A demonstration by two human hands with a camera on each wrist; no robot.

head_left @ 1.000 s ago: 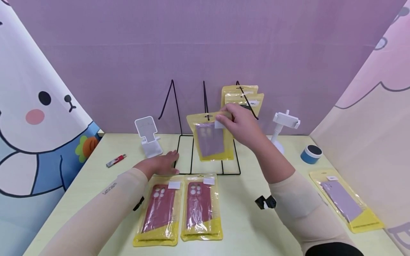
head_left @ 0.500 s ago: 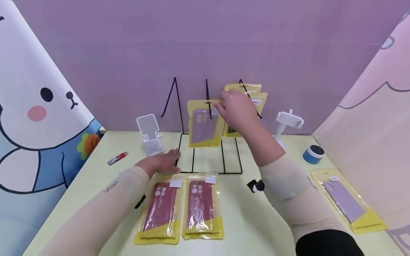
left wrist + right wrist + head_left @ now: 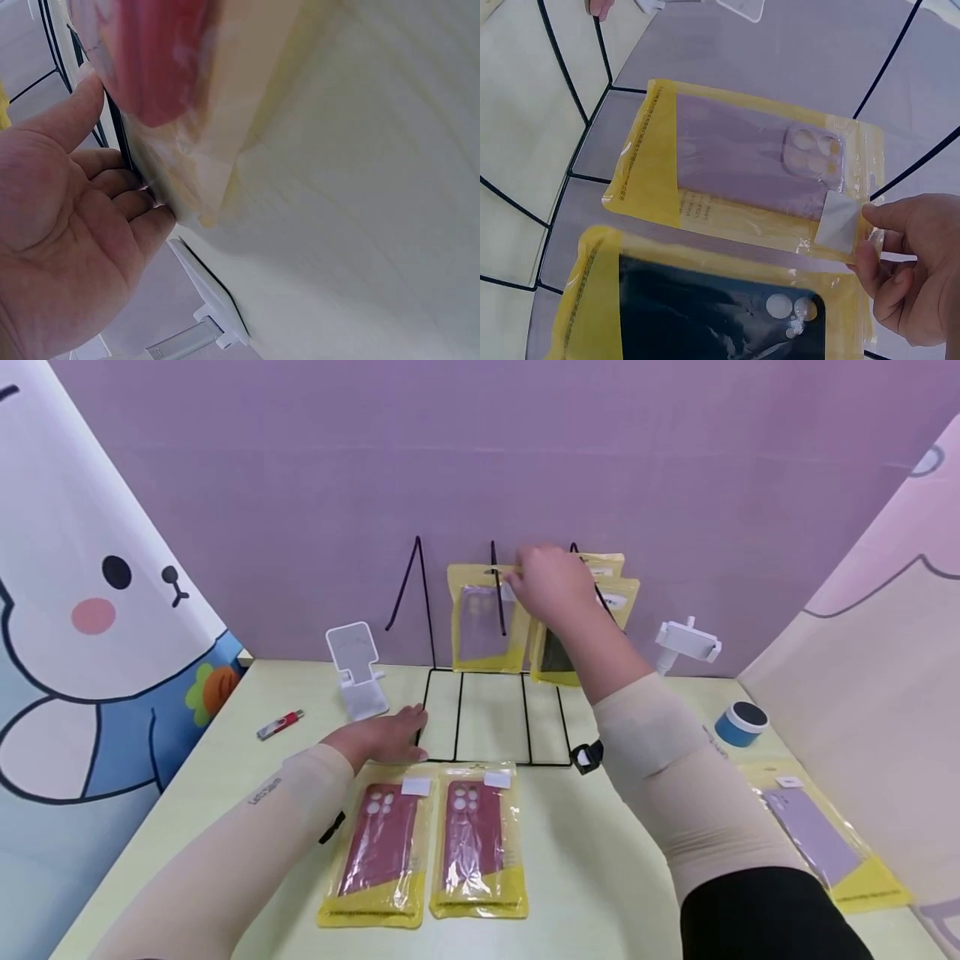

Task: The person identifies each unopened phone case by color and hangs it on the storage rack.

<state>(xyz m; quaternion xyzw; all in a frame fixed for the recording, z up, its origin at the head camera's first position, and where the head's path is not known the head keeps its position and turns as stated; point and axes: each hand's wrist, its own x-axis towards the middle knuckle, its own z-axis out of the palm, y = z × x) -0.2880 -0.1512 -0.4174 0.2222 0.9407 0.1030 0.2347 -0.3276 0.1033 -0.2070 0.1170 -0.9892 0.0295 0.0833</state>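
My right hand [image 3: 557, 587] pinches the top right edge of a yellow-trimmed clear pouch holding a lilac phone case [image 3: 480, 631]. The pouch hangs on the middle prong of a black wire display rack [image 3: 495, 765], with the prong through its top hole. Thumb and fingers meet on the pouch beside its white label [image 3: 838, 221] in the right wrist view. Close by, a pouched dark phone case [image 3: 712, 315] hangs on the right prong. My left hand [image 3: 382, 737] rests at the rack base's front left corner, its fingers against the wire and thumb apart.
Two pouched red phone cases [image 3: 378, 839] lie in front of the rack. A white phone stand [image 3: 358, 670] and a red USB stick [image 3: 280, 724] are at left. At right are a white phone holder [image 3: 688, 640], a blue jar [image 3: 741, 724] and another pouched lilac case [image 3: 813, 835].
My right hand has moved up and back, sliding the lilac case's pouch farther along the middle prong toward the rear of the rack. The left hand has stayed at the rack base.
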